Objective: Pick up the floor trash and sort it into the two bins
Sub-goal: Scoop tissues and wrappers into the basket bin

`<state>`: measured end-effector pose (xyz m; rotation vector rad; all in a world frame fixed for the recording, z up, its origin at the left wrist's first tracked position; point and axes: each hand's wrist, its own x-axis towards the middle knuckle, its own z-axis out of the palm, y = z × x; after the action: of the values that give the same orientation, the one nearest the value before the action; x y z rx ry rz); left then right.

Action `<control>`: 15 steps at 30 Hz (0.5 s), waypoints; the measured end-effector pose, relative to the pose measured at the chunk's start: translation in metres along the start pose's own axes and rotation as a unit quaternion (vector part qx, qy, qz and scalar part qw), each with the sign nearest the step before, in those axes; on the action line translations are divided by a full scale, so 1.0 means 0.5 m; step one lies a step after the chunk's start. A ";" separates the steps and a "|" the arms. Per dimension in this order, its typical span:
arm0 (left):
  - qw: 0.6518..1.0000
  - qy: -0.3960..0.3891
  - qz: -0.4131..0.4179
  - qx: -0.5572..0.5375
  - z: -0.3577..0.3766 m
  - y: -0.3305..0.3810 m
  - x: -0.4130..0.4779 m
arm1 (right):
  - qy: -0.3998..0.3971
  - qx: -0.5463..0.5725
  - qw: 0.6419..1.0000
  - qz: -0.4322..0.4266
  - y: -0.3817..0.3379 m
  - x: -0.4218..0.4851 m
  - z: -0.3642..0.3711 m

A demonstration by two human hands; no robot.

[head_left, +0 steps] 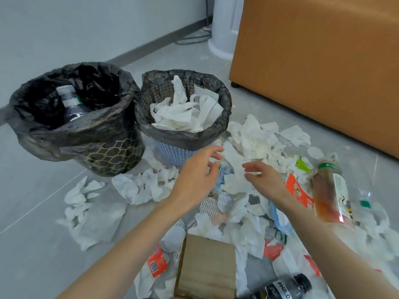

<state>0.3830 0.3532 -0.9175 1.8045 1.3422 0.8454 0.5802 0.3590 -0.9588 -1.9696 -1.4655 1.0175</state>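
Left hand [197, 172] and right hand [264, 176] hover side by side over the litter, fingers loosely spread, grasping nothing. Crumpled tissues [254, 139] lie directly beneath and beyond the fingertips, heaped against the blue bin [172, 152], which holds more tissue. The black bin [112, 152] stands touching it on the left and contains a dark bottle [71, 102]. Right of the right hand lie a red wrapper [296, 190] and an orange bottle [328, 190]. A cardboard box [207, 268] sits between the forearms, with a black bottle [282, 288] nearest the camera.
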 end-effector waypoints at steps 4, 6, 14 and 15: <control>0.996 -0.049 -0.045 0.053 0.033 -0.073 -0.025 | -0.049 -0.052 0.997 0.028 0.082 -0.016 0.040; 0.991 -0.065 -0.071 0.090 0.042 -0.117 -0.035 | -0.114 -0.117 0.987 0.011 0.105 -0.035 0.063; 0.914 -0.121 -0.170 0.348 0.023 -0.238 -0.062 | -0.254 -0.342 0.901 -0.083 0.156 -0.078 0.094; 0.904 -0.130 -0.167 0.372 0.019 -0.243 -0.060 | -0.250 -0.347 0.899 -0.094 0.158 -0.079 0.093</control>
<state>0.3240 0.3467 -1.0281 2.0340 1.8632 -0.1360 0.5842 0.2945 -1.0349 -2.0180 -2.5365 1.0515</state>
